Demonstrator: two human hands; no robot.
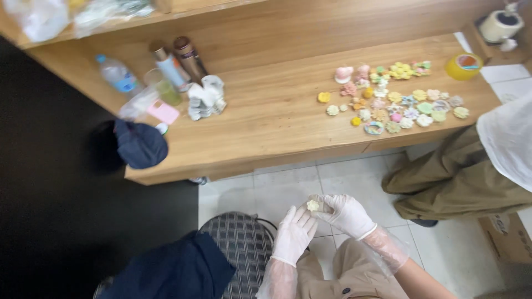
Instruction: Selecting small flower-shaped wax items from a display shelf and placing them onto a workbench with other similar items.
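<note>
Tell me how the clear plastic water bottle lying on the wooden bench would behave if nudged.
The clear plastic water bottle lies on its side on the wooden bench, so it would probably roll. It looks light and thin-walled, likely denting under a squeeze.

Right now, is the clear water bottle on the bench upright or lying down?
Lying down: the water bottle rests on its side on the wooden bench, blue cap toward the wall.

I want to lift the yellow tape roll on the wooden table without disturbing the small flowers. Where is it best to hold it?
The yellow tape roll seems to lie flat near the right end of the wooden table, apart from the pastel flowers. Probably best is a grip across its outer rim, coming from above or from the right side, away from the flowers. Its open centre also offers a finger hold.
</note>
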